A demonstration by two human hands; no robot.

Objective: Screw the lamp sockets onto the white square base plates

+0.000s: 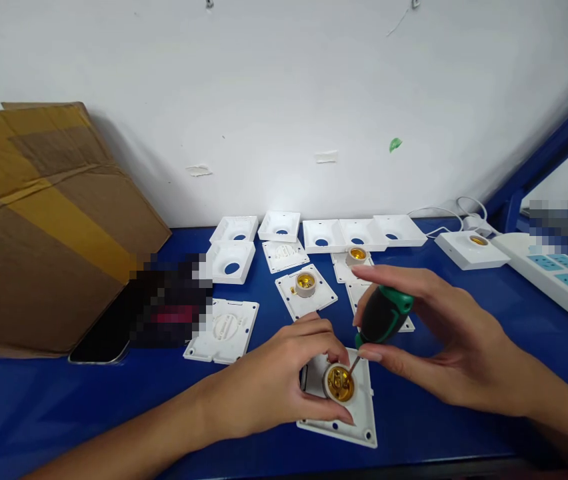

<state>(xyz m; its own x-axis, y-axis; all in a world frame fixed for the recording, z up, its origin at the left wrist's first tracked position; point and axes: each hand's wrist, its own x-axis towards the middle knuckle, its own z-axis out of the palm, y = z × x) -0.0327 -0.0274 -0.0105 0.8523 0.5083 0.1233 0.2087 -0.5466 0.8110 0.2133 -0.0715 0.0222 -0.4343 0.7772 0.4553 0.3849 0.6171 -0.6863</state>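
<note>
Near the table's front edge lies a square white base plate [359,427] with a round lamp socket [339,383], brass-coloured inside, on it. Thumb and fingers of my left hand [297,373] curl around the socket and hold it against the plate. In my right hand [434,340] is a short screwdriver [387,315] with a black and green handle. It is tilted, and its tip reaches down inside the socket, at the right side. Some of the plate is hidden under my left hand.
Behind my hands lie another plate with socket [306,285] and several square covers [321,235] along the wall. A bare plate [224,330] lies left. A cardboard box [39,247] and phone [99,333] are far left, a power strip [554,273] right.
</note>
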